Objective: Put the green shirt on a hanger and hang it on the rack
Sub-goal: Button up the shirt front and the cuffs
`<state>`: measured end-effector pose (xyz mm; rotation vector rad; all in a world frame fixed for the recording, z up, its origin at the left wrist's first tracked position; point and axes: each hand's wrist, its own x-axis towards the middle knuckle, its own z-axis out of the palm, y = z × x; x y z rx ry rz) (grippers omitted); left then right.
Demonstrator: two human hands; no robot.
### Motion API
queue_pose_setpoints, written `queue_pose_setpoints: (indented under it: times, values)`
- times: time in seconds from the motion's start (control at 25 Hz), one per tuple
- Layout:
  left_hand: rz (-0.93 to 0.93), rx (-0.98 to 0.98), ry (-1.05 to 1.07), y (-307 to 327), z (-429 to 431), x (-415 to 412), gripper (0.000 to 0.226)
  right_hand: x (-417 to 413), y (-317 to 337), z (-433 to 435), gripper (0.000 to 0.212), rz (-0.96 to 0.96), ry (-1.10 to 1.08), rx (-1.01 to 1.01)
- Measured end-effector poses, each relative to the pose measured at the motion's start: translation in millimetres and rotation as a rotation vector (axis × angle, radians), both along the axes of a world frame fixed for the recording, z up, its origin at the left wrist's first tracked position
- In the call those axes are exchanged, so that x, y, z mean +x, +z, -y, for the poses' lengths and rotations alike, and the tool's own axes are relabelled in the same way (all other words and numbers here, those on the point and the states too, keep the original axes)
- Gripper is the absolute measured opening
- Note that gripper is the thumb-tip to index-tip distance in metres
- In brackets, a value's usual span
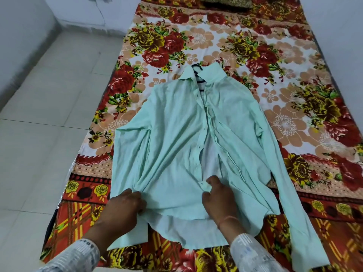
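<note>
The pale green shirt (172,138) lies flat and face up on the bed, collar away from me, front partly unbuttoned, sleeves spread down both sides. A black hanger (198,75) is inside it; only its hook and a bit of its neck show at the collar. My left hand (121,211) pinches the left front panel near the hem. My right hand (218,197) grips the button placket low on the front.
The bed has a floral red, orange and white sheet (284,61). A dark patterned pillow (225,2) lies at the far end. Pale floor tiles (49,114) run along the left, with a white wall behind. No rack is in view.
</note>
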<state>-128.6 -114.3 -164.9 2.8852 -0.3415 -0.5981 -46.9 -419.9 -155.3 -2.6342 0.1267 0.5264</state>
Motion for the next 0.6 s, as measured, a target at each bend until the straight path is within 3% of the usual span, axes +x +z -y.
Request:
queue_pose_setpoints:
  times: [0.04, 0.12, 0.24, 0.36, 0.48, 0.6]
  values:
    - [-0.090, 0.036, -0.002, 1, -4, -2, 0.012, -13, -1, 9, 0.055, -0.036, 0.104, -0.098]
    - [-0.178, 0.110, -0.010, -1, -8, -6, 0.019, -31, -7, 21, 0.065, -0.064, 0.193, -0.094]
    - [0.052, 0.016, 0.049, 12, 8, -4, 0.016, -33, -15, 30, 0.056, 0.020, 0.194, -0.039]
    - [0.257, -0.096, 0.021, 16, 38, 1, 0.030, -40, -18, 31, 0.049, 0.141, 0.177, 0.010]
    - [0.134, 0.037, -0.027, 7, 58, 5, 0.045, -48, -15, 37, 0.042, 0.269, 0.079, 0.120]
    - [0.017, 0.165, 0.078, 3, 53, 0, 0.045, -54, -18, 59, 0.040, 0.351, -0.004, 0.134]
